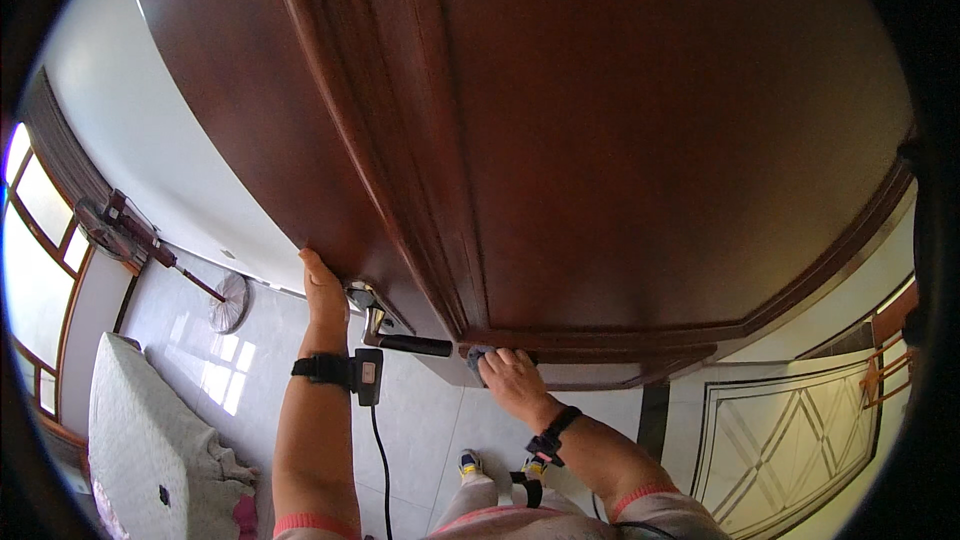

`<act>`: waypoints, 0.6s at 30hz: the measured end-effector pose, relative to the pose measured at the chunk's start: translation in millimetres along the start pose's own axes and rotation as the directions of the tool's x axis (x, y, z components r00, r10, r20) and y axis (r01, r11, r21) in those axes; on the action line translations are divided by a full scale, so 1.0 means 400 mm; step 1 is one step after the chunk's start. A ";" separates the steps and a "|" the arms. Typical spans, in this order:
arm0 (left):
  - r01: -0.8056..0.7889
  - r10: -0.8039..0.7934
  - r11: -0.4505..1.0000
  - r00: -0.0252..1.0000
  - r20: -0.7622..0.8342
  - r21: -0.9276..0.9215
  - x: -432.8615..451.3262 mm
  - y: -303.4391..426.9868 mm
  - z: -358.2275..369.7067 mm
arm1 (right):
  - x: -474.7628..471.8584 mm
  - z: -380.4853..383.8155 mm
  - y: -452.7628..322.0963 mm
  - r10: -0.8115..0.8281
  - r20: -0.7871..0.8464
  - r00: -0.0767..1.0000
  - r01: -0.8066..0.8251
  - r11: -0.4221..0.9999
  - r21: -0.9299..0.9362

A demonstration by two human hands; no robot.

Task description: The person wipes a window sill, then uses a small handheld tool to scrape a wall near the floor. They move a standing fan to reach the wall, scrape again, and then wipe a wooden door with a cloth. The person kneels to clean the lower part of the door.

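A dark brown panelled wooden door [637,150] fills most of the view before me. My left hand [325,292] grips the door's free edge, its thumb or a finger showing at the near face, beside the metal lock plate. Just right of that hand, a lever door handle [412,345] with a dark grip juts out. My right hand [512,382] presses a bunched dark grey cloth [475,364] against the lower panel moulding, right of the handle's tip. Both wrists wear black straps with small devices.
At the left stand a pedestal fan [157,247] near the window and a bed or low piece of furniture under a pale cover [142,435]. My feet are on the grey tiled floor [420,420] below the door. Patterned floor tiling [795,435] and a wooden chair or rack [889,371] lie at right.
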State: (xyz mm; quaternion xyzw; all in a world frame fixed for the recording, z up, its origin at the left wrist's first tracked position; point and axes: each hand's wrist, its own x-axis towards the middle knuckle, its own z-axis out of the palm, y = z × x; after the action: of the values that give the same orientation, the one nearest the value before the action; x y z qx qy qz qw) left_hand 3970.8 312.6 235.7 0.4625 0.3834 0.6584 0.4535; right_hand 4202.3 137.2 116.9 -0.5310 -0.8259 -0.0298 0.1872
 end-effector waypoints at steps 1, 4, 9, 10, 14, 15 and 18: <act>0.010 -0.010 1.000 1.000 -0.012 -0.008 -0.003 -0.002 -0.001 | 0.011 0.006 -0.021 0.000 0.021 1.000 0.000 1.000 0.026; 0.030 -0.031 0.999 0.998 -0.045 -0.030 -0.001 -0.010 -0.005 | 0.024 -0.017 -0.060 -0.004 0.114 0.994 -0.003 0.998 0.058; 0.004 -0.006 0.999 0.999 -0.032 -0.047 0.012 -0.024 -0.017 | 0.021 -0.096 -0.062 -0.110 -0.172 0.979 0.120 0.992 0.049; 0.000 -0.002 0.999 1.000 -0.024 -0.053 0.013 -0.025 -0.019 | 0.025 -0.102 -0.054 -0.115 -0.208 0.971 0.119 0.993 0.008; 0.009 -0.011 0.999 0.998 -0.066 -0.038 0.009 -0.025 -0.019 | 0.050 -0.083 -0.025 -0.091 -0.196 0.976 0.070 0.991 -0.111; -0.009 0.006 0.999 0.996 -0.084 -0.042 0.008 -0.025 -0.017 | 0.054 -0.074 -0.021 -0.085 -0.201 0.976 0.064 0.992 -0.110; 0.010 -0.013 0.998 0.998 -0.062 -0.063 0.009 -0.023 -0.013 | 0.047 -0.064 -0.013 -0.063 -0.189 0.980 0.044 0.994 -0.099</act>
State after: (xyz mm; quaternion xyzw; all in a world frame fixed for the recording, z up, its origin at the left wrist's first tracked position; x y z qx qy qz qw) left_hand 3967.4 318.5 226.7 0.4252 0.3791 0.6815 0.4594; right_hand 4198.0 144.9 148.0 -0.5114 -0.8157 -0.1249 0.2398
